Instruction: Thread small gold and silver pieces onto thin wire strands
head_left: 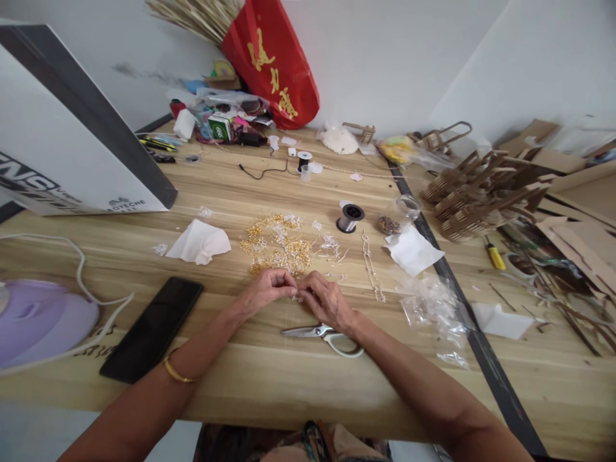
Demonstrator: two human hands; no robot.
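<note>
My left hand [267, 292] and my right hand [330, 300] meet fingertip to fingertip low over the table. Both are closed in a pinch. Whatever they hold is too small to make out, though a few clear, shiny bits show just under the fingertips. Right beyond them spreads a pile of gold and clear beads [283, 247]. Thin silvery pieces [330, 245] lie at its right side. Scissors with white handles [322, 332] rest partly under my right wrist. A beaded chain [369, 269] lies to the right, near a spool of fine wire [350, 218].
On the left are a black phone [153, 328], a lilac appliance [45, 321] with a white cord, and a large box [77, 128]. Plastic bags [436, 311], a jar [407, 208] and small woven baskets [474, 192] stand right. A red bag [274, 64] leans at the back.
</note>
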